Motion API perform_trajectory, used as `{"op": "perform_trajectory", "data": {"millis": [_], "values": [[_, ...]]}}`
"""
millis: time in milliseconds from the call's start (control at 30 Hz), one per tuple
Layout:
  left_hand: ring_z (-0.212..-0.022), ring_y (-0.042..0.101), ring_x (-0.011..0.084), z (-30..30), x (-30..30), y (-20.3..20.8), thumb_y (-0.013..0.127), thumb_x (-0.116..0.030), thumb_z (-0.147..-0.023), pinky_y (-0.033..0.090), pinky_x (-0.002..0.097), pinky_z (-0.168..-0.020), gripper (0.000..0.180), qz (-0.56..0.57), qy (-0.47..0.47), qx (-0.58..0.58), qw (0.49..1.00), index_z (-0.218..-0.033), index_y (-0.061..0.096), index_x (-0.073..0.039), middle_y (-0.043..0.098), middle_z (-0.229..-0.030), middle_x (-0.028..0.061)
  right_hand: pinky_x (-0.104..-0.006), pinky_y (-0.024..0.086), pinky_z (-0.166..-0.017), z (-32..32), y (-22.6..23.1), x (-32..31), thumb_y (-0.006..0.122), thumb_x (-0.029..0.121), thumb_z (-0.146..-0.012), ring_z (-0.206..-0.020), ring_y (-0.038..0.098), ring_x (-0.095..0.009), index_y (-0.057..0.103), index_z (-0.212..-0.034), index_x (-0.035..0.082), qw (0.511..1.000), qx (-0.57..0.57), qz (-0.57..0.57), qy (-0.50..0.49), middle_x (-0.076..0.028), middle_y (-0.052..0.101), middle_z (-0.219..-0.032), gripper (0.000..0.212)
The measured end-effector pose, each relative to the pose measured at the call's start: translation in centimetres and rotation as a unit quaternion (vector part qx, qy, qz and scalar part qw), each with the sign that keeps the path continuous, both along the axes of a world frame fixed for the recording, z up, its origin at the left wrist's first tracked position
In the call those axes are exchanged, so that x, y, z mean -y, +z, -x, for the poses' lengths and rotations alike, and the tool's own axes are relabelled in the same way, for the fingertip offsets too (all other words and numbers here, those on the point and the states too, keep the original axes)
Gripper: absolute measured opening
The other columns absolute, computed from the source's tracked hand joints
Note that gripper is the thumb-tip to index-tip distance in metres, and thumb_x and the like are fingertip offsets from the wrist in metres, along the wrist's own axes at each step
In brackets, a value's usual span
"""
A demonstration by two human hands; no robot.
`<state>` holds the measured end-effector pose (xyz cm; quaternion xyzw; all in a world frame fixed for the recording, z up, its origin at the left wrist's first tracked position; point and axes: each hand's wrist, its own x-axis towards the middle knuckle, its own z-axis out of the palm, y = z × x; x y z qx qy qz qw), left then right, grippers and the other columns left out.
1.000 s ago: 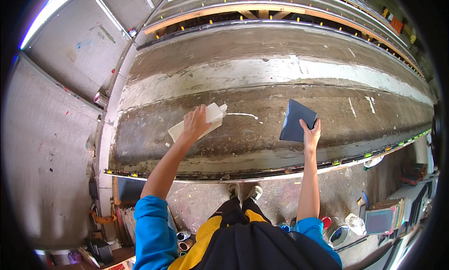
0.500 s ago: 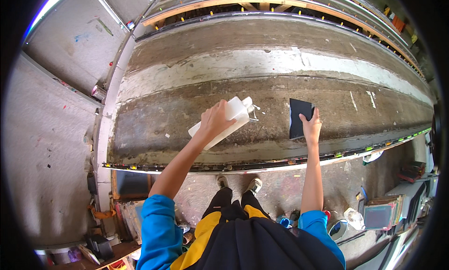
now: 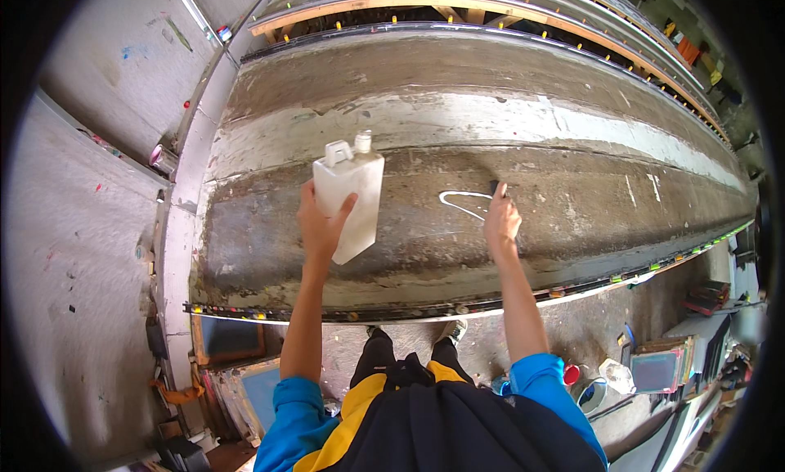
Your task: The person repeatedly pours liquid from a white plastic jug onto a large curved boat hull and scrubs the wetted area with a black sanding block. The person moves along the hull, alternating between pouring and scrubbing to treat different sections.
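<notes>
My left hand [image 3: 317,227] grips a white plastic jug [image 3: 360,195] by its side, thumb across its front. The jug stands nearly upright above the long, stained table [image 3: 262,235], its small spout at the top. In my right hand [image 3: 502,220] is a black flat scraper [image 3: 494,187], turned so that little more than a dark edge shows above the fingers. Just left of that hand, a bent line of white liquid [image 3: 463,194] lies on the table's brown surface.
A rail with coloured clips [image 3: 392,310] runs along the near table edge. Beyond the far edge stands another long table with a wooden beam [image 3: 376,6]. A pale wall [image 3: 90,267] rises at left. Framed screens [image 3: 657,370] and a bucket [image 3: 590,396] stand on the floor at right.
The jug has gone from tipped over to nearly upright and moved left. My right hand has moved left, and the black scraper has turned from broadside to edge-on. A longer white liquid line shows.
</notes>
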<state>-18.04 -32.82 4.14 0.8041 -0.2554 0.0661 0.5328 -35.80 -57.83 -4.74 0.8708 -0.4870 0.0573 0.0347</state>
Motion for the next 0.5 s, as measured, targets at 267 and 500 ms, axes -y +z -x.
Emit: {"op": "perform_trajectory", "data": {"millis": [267,500], "values": [[-0.087,0.056,0.0226,-8.3,-9.0,-1.4,0.077,-0.02,-0.066,0.044,0.0321,-0.076,0.056,0.029,0.052,0.006,0.998,-0.108,0.045,-0.001,0.057,-0.095,0.0127,-0.0266,0.053,-0.047,-14.1,-1.2,-13.1,0.058,0.008,-0.079,-0.075,0.062,-0.025,0.035,-0.117,-0.003,0.992,-0.021,0.097,0.077,-0.021,0.057,-0.086,0.046],[-0.09,0.056,0.0194,-11.0,-11.9,-1.4,0.076,-0.017,-0.067,0.044,0.0307,-0.077,0.056,0.089,0.058,-0.009,0.994,-0.109,0.044,0.0,0.057,-0.098,0.0141,-0.0358,0.051,-0.06,-18.2,3.2,-11.9,0.061,0.011,-0.074,-0.085,0.062,-0.03,0.032,-0.128,0.002,0.939,0.127,-0.28,0.152,-0.02,0.061,-0.092,0.063]]}}
